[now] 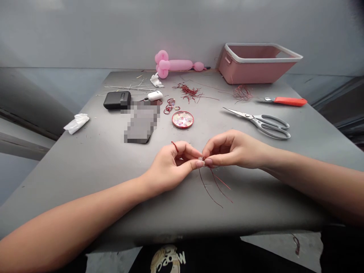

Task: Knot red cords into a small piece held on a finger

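Near the front middle of the table, my left hand (173, 163) and my right hand (231, 149) meet fingertip to fingertip. Both pinch a small beaded piece of reddish-brown cord (215, 182), whose loose ends hang down and to the right below my fingers. A pale bead (200, 159) shows at my left fingertips; the rest of the piece is mostly hidden by the fingers. A thin red ring (174, 146) circles a finger of my left hand. Just beyond my hands lies a round red-rimmed dish (182, 127) with beads in it.
Scissors (257, 121) and an orange-handled cutter (290, 101) lie right, below a pink basket (250, 70). Cord scraps (189, 91), cord rings (168, 109), a phone (142, 123), a white case (155, 96), a black device (117, 100), tissue (76, 123) and a pink balloon (179, 65) lie beyond.
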{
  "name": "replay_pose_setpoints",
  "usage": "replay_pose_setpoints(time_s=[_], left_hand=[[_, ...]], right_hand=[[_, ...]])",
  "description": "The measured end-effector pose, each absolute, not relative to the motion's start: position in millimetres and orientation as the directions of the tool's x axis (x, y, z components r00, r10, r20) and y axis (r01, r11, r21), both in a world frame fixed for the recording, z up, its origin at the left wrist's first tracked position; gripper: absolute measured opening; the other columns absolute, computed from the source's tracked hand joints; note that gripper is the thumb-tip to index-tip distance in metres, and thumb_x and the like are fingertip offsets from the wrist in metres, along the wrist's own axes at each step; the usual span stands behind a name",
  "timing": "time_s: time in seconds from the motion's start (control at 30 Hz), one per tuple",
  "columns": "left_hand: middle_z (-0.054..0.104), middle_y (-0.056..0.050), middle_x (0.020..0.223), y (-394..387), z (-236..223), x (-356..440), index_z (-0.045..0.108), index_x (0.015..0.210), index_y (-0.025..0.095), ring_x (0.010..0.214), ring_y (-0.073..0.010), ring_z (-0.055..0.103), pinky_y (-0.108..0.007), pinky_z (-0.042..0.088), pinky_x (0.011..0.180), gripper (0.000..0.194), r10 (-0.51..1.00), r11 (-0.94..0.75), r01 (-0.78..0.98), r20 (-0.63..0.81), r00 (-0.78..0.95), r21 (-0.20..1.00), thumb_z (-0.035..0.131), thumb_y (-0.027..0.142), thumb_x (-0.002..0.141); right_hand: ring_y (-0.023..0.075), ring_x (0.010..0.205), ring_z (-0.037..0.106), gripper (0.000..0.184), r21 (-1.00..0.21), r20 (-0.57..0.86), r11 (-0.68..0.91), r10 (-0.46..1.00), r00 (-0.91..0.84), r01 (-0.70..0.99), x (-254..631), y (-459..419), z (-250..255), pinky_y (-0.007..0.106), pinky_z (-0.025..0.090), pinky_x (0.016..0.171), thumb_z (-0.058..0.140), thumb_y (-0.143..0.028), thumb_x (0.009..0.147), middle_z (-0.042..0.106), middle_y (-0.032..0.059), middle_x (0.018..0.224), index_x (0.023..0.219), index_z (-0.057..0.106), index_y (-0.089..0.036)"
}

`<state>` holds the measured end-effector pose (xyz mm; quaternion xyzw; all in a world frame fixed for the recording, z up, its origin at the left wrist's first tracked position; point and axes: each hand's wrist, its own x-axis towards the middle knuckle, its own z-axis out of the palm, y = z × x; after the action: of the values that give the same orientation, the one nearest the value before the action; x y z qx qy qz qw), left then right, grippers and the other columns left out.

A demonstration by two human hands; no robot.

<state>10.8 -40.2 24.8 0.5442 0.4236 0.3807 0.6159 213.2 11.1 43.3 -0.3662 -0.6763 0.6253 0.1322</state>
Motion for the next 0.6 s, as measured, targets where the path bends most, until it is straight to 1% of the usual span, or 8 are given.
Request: replay_pose_setpoints(time_s=[0.07,0.13,0.2,0.33,0.4,0.47,0.53,0.6], left_hand=[[0.066,-0.001,0.077,-41.2,23.5,11.6,0.063,0.079,0.014,0.071,-0.0113,0.062,-0.025,0.050,0.069,0.015,0.929,0.119,0.027,-0.121,0.349,0.993,0.073,0.023,0.074],[0.066,-0.001,0.077,-42.3,21.9,12.5,0.063,0.079,0.013,0.072,-0.0112,0.062,-0.025,0.050,0.069,0.015,0.933,0.109,0.046,-0.119,0.340,0.993,0.073,0.023,0.074],[0.066,-0.002,0.077,-43.2,19.8,13.4,0.063,0.080,0.013,0.073,-0.0114,0.062,-0.025,0.050,0.071,0.015,0.939,0.073,0.048,-0.085,0.333,0.996,0.072,0.024,0.075],[0.068,-0.002,0.080,-43.4,14.4,14.6,0.063,0.083,0.014,0.077,-0.0118,0.064,-0.024,0.051,0.074,0.013,0.942,-0.017,0.047,0.001,0.334,0.999,0.070,0.024,0.079],[0.068,-0.002,0.082,-42.4,12.7,14.4,0.064,0.083,0.014,0.080,-0.0118,0.064,-0.024,0.051,0.075,0.012,0.944,-0.048,0.051,0.028,0.328,0.998,0.069,0.024,0.080],[0.069,-0.002,0.083,-40.6,12.6,13.4,0.064,0.085,0.014,0.081,-0.0118,0.065,-0.024,0.051,0.076,0.011,0.951,-0.058,0.059,0.037,0.308,0.997,0.069,0.024,0.081],[0.069,-0.002,0.084,-38.6,13.9,12.1,0.064,0.087,0.015,0.082,-0.0116,0.065,-0.023,0.052,0.076,0.012,0.960,-0.044,0.066,0.024,0.278,0.997,0.069,0.025,0.082],[0.069,-0.002,0.085,-37.0,15.9,10.8,0.065,0.088,0.015,0.082,-0.0114,0.065,-0.023,0.052,0.076,0.014,0.967,-0.017,0.056,0.002,0.255,0.998,0.070,0.027,0.082]], right_hand=[[0.0092,0.058,0.054,0.011,-0.933,-0.207,0.071,0.698,-0.686,0.353,211.6,6.5,41.8,0.022,0.041,0.053,0.071,-0.024,0.071,0.064,-0.0010,0.066,0.078,0.069,-0.016],[0.0086,0.058,0.053,0.004,-0.895,-0.056,0.265,0.731,-0.680,0.359,209.8,1.9,39.5,0.021,0.041,0.054,0.065,-0.020,0.073,0.062,-0.0016,0.064,0.073,0.064,-0.016],[0.0080,0.058,0.052,0.004,-0.836,0.076,0.419,0.729,-0.681,0.355,207.8,-1.3,36.1,0.020,0.042,0.055,0.060,-0.015,0.074,0.060,-0.0022,0.064,0.070,0.060,-0.016],[0.0064,0.055,0.045,0.008,-0.776,0.183,0.528,0.713,-0.677,0.346,202.7,-3.9,29.6,0.018,0.038,0.051,0.056,-0.015,0.075,0.053,-0.0038,0.060,0.067,0.054,-0.016],[0.0061,0.053,0.041,0.010,-0.760,0.207,0.545,0.721,-0.662,0.355,200.3,-3.9,28.7,0.019,0.035,0.050,0.057,-0.017,0.075,0.049,-0.0046,0.058,0.066,0.051,-0.017],[0.0063,0.053,0.041,0.010,-0.780,0.196,0.511,0.747,-0.635,0.361,199.4,-2.1,30.6,0.019,0.035,0.050,0.058,-0.018,0.075,0.049,-0.0047,0.058,0.068,0.052,-0.017],[0.0071,0.055,0.044,0.007,-0.857,0.094,0.383,0.775,-0.624,0.346,201.1,2.6,34.4,0.020,0.036,0.051,0.061,-0.019,0.076,0.052,-0.0037,0.061,0.073,0.056,-0.016],[0.0083,0.058,0.049,0.011,-0.939,-0.076,0.170,0.746,-0.662,0.299,205.1,10.1,38.1,0.021,0.039,0.052,0.065,-0.024,0.078,0.057,-0.0019,0.065,0.081,0.062,-0.014]])
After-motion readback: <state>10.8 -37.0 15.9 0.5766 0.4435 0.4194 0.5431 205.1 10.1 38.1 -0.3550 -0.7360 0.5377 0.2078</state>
